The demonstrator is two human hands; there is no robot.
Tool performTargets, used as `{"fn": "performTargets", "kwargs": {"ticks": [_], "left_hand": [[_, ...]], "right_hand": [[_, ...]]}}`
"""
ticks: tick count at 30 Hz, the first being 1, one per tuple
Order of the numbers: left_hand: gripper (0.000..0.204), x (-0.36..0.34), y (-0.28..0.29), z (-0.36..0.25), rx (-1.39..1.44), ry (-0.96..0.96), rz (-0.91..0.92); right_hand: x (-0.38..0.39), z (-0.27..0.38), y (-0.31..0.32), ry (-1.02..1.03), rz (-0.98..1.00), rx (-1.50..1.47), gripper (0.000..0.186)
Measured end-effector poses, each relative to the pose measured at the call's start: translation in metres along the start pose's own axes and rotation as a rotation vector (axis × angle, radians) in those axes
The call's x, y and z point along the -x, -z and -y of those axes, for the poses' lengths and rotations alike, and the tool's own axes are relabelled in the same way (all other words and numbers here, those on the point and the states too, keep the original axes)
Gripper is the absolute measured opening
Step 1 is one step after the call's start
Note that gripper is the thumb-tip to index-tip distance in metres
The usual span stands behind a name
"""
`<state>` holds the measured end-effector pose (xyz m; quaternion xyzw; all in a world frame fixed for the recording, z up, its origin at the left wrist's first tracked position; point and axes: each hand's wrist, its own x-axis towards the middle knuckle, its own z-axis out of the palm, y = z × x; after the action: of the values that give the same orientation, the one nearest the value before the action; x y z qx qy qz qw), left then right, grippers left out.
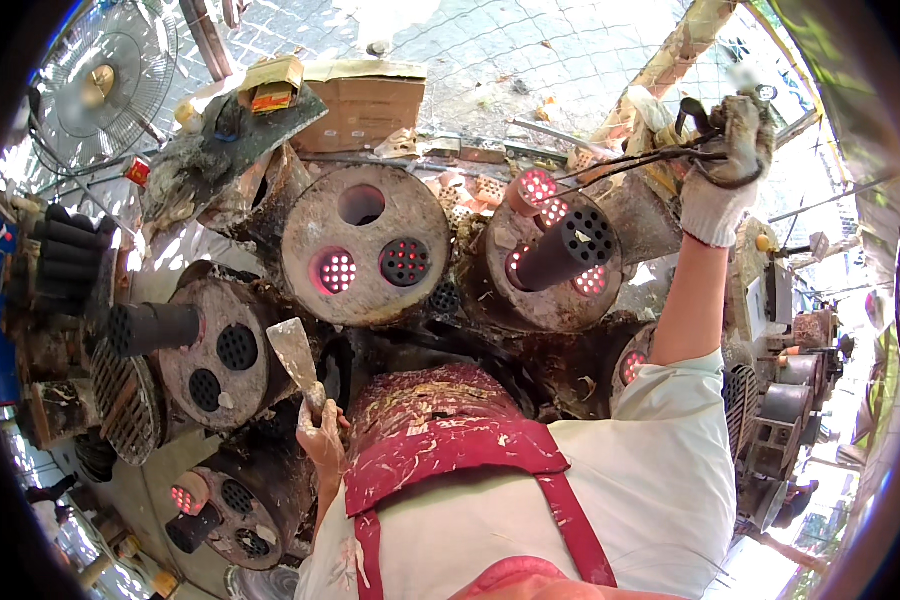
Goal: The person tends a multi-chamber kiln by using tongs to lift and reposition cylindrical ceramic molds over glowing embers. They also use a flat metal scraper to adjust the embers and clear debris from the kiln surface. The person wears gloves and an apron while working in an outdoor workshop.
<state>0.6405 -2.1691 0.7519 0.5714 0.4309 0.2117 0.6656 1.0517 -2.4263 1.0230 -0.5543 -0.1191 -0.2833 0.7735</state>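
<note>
My left hand (322, 440), bare and low in front of my apron, is closed round the handle of a scraper (292, 352) whose flat blade points up. Off to the right, my gloved right hand (722, 178) grips dark metal tongs (638, 160). The tong tips reach a glowing honeycomb coal briquette (532, 190) at the top of the right round stove (490, 262); I cannot tell whether they clamp it. A black briquette (570, 247) sticks up tilted from that stove, with glowing holes around it.
Another round stove (305, 235) stands ahead, one of its holes without coal. At left are more stoves (253, 350), a metal grate (125, 400) and stacked black briquettes (70, 255). A cardboard box (360, 110) and a fan (100, 85) stand at the back.
</note>
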Motion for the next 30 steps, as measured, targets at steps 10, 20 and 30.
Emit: {"fn": "performTargets", "kwargs": {"ticks": [10, 20, 30], "left_hand": [[0.033, -0.048, 0.02, 0.001, -0.151, 0.045, 0.057], [0.033, -0.058, 0.037, -0.003, 0.011, 0.114, -0.015], [0.039, -0.09, 0.071, -0.004, 0.063, 0.165, -0.048]], "right_hand": [[-0.081, -0.042, 0.082, 0.641, 0.581, 0.455, 0.03], [0.099, -0.02, -0.142, 0.036, 0.524, -0.186, 0.038], [0.117, -0.068, -0.182, -0.086, 0.718, -0.33, 0.04]]}}
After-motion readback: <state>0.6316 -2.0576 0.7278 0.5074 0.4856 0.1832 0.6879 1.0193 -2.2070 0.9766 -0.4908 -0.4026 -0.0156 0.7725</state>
